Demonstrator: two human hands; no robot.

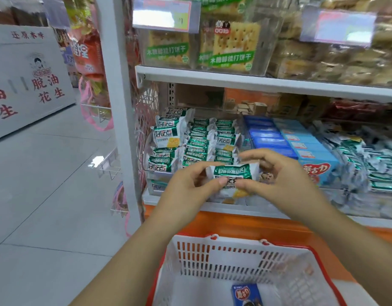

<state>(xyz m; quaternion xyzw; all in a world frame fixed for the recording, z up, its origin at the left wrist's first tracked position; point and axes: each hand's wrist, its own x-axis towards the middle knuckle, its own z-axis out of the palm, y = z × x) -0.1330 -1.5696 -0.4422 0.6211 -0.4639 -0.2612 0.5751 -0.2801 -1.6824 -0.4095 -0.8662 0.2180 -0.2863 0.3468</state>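
Crinkly green-and-white foil packet (232,173), print reads 好吃点, upside down. Left hand (186,186) and right hand (276,173) each pinch one end, holding it before the shelf (256,81), above a slotted white plastic basket (234,257). Matching packets (190,142) are stacked behind. A blue carton (247,294) lies in the basket.

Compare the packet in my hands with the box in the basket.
The packet is a green-and-white soft wrapper; the box is a blue carton. The packet is pinched by the left hand and right hand; the box lies loose in the basket. Both bear printed characters.
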